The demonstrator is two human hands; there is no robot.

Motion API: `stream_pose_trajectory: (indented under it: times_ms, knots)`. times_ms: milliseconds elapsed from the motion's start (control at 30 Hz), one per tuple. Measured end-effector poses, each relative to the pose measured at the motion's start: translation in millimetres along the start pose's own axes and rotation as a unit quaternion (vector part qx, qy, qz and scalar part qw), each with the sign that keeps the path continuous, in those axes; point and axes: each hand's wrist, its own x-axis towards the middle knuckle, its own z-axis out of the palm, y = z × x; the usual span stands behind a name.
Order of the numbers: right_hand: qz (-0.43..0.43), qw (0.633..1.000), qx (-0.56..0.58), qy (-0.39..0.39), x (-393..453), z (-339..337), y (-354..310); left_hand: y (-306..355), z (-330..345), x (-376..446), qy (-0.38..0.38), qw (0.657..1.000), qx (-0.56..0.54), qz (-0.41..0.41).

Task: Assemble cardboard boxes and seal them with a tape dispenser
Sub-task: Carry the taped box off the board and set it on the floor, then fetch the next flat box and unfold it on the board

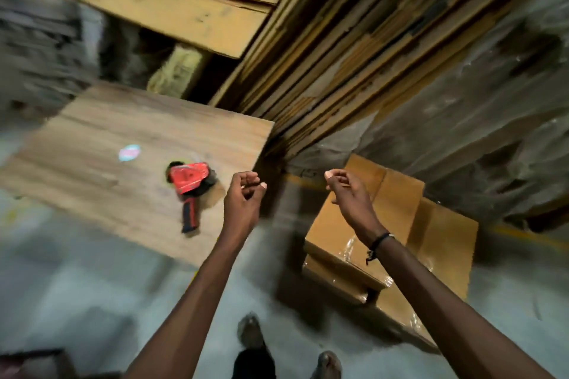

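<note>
A red tape dispenser (190, 186) with a dark handle lies on a wooden table top (92, 169). My left hand (244, 197) hovers just right of it, fingers loosely curled, holding nothing. My right hand (346, 191) is raised in the air over an assembled cardboard box (397, 237) on the floor, fingers also loosely curled and empty. The box shows clear tape along its seam and lies tilted. A tall stack of flat cardboard sheets (354, 49) leans behind the table and the box.
More flat cardboard (172, 6) lies on a surface at the back. Plastic-wrapped bundles (492, 120) fill the right side. A round sticker (129, 152) is on the table. My feet (252, 332) stand on the grey floor (77, 286).
</note>
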Motion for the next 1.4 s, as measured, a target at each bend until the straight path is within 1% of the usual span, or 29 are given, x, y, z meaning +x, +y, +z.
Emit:
stream_pose_trajectory:
  times_ms: [67, 200, 300, 500, 667, 867, 1067, 1167, 1400]
  knots:
    - [-0.011, 0.999, 0.003, -0.041, -4, 38, -14, 2, -36, -3, 0.035, 0.999, -0.013, -0.012]
    - [-0.037, 0.992, -0.012, -0.117, 0, 147, -36, -7, -131, 0, 0.107, 0.994, -0.017, -0.021]
    - [-0.053, 0.987, -0.025, -0.149, 10, 237, -47, -18, -207, 9, 0.155, 0.988, -0.023, -0.014]
    - [-0.056, 0.974, -0.021, -0.217, 13, 416, -73, -44, -376, 29, 0.246, 0.968, -0.031, -0.040]
    - [-0.047, 0.964, -0.038, -0.258, 23, 541, -91, -68, -493, 55, 0.290, 0.955, -0.027, -0.065]
    - [-0.044, 0.951, -0.044, -0.303, 52, 670, -116, -89, -590, 110, 0.346, 0.933, -0.048, -0.085]
    - [-0.069, 0.933, -0.054, -0.350, 102, 793, -146, -104, -680, 178, 0.381, 0.919, -0.032, -0.096]
    - [-0.069, 0.923, -0.066, -0.373, 127, 853, -162, -110, -728, 213, 0.410, 0.905, -0.034, -0.107]
    - [-0.060, 0.913, -0.083, -0.396, 172, 979, -189, -136, -841, 291, 0.431, 0.892, -0.056, -0.121]
